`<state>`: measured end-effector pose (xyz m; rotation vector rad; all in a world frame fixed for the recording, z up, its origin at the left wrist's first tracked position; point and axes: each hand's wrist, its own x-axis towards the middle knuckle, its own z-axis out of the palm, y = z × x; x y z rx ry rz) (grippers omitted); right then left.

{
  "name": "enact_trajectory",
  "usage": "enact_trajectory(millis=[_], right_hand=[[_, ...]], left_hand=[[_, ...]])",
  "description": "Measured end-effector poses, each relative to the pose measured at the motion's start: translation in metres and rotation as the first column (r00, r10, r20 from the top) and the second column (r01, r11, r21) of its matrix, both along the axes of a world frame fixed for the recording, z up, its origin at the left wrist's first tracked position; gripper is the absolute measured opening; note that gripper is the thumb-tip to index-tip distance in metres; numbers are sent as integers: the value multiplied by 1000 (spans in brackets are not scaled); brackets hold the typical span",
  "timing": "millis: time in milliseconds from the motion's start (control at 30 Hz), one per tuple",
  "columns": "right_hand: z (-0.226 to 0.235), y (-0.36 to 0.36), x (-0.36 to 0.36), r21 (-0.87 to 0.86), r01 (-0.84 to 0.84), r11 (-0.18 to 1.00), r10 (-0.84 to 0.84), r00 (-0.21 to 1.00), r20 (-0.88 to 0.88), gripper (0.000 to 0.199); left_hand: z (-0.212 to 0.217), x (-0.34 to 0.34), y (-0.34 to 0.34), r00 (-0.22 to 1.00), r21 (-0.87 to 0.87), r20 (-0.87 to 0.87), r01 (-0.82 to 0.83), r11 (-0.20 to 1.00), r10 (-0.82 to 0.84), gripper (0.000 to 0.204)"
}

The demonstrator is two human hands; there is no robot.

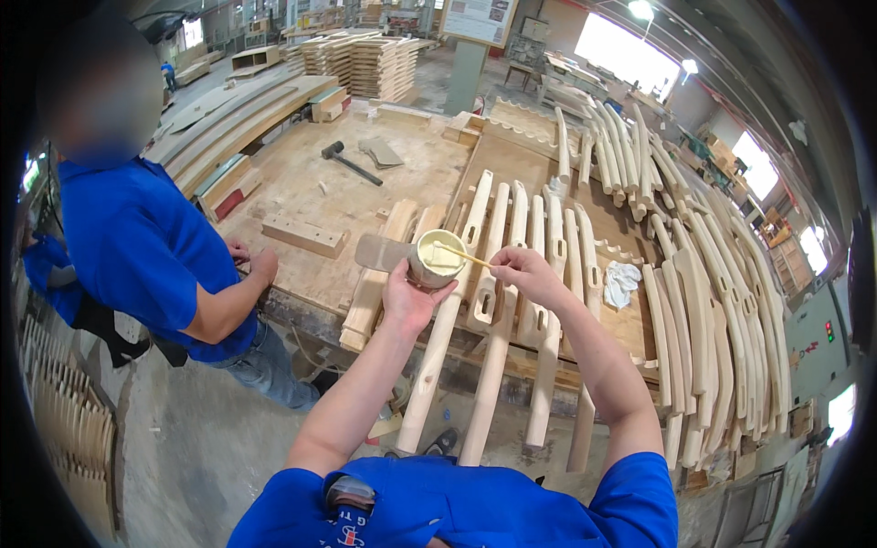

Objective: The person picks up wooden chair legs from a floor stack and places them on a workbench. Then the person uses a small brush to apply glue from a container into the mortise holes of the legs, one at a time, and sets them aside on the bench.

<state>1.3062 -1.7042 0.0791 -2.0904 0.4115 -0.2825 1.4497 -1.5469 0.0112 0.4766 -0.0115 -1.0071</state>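
Here the left hand [406, 297] is closed around a small round cup [436, 258] of pale glue, held up above the near edge of the workbench [301, 183]. The right hand [523, 272] pinches a thin wooden stick [459, 254] whose tip dips into the cup. Long curved wooden legs [484, 274] lie side by side beneath both hands, overhanging that edge. A person in a blue shirt [137, 247] leans on the bench's left edge, and a mallet [347, 163] lies toward its far side.

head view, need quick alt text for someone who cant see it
Seen from above, a person's left hand holds a small cup of pale glue while the right hand dips a thin stick into it, over a workbench of curved wooden parts. Another person in blue stands at left.
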Motion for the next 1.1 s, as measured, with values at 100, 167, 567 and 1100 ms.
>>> enact_trajectory(millis=[100,167,567,1100], right_hand=[[-4,-10,-4,253,20,967,1,997,-83,14],[-5,-14,-1,201,38,979,-29,998,-49,15],[-34,-68,8,-551,349,758,-319,935,153,14],[-49,-88,20,-637,263,725,-204,965,166,10]], left_hand=[[1,2,-11,1000,-4,-24,11,1000,-11,49],[1,6,-20,998,11,-57,2,1000,-1,49],[-28,13,14,983,24,-172,-58,998,62,45],[-34,-2,94,986,29,-126,-103,994,106,43]])
